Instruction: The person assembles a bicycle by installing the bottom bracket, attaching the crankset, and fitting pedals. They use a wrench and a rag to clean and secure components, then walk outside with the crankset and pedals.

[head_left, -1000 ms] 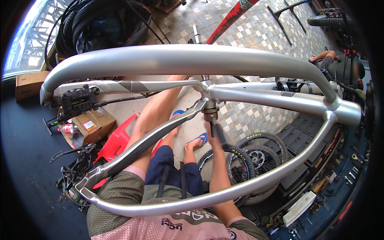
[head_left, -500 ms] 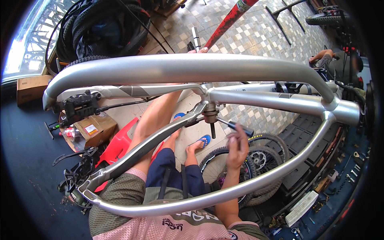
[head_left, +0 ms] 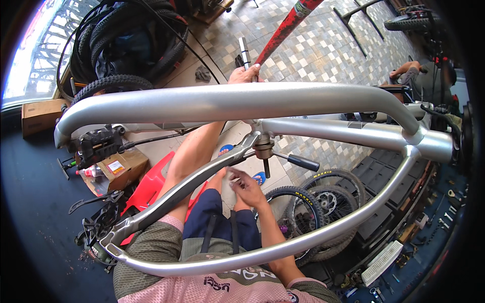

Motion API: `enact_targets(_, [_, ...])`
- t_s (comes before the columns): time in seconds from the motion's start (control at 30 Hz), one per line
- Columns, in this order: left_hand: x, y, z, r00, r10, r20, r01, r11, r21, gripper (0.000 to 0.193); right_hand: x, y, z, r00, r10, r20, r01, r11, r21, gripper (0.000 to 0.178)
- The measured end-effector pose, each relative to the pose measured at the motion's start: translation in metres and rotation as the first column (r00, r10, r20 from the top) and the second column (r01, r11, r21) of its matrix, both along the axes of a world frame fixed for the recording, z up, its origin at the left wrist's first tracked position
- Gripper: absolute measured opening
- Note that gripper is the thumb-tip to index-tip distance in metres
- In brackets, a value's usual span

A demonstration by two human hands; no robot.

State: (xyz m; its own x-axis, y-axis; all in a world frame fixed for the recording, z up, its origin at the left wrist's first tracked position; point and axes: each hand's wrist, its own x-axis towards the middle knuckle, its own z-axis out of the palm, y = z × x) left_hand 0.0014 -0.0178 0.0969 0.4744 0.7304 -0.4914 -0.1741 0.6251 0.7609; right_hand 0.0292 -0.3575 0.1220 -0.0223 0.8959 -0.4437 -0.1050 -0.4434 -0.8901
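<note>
while the left hand [head_left: 244, 74] holds the top of the silver bike frame [head_left: 242, 101], the right hand [head_left: 246, 186] hangs loose and empty under the black-handled tool [head_left: 283, 157]; the frame could tip and fall.

The bicycle frame [head_left: 242, 103] across the middle of the frame is smooth silver metal with a satin sheen. At centre, the tool handle [head_left: 302, 162] has a matt black grip. Lower right, tyres [head_left: 323, 194] show knobbly black rubber. At left, a cardboard box [head_left: 118, 169] looks dull brown.
</note>
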Motion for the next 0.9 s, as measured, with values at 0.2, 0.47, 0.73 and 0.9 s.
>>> enact_targets(0.2, [-0.002,-0.001,0.016,0.999,-0.029,-0.016,0.029,0.999,-0.036,0.031,0.067,0.003,0.118,0.770,-0.343,0.538,0.071,0.884,0.463,0.044])
enact_targets(0.47, [0.000,-0.002,0.012,1.000,-0.001,0.020,0.002,0.998,-0.062,0.031,0.109,0.025,-0.019,0.164,-0.231,0.959,0.069,0.973,0.222,0.071])
enact_targets(0.73, [0.007,-0.009,0.019,0.990,0.081,-0.114,-0.075,0.996,0.053,0.036,-0.044,0.023,-0.083,0.937,-0.277,-0.211,0.233,0.949,-0.212,0.041])
enact_targets(0.9, [0.000,-0.005,0.012,0.996,0.014,-0.094,-0.009,0.999,0.048,0.035,-0.039,0.029,-0.034,0.926,-0.327,-0.189,0.269,0.923,-0.275,0.039])
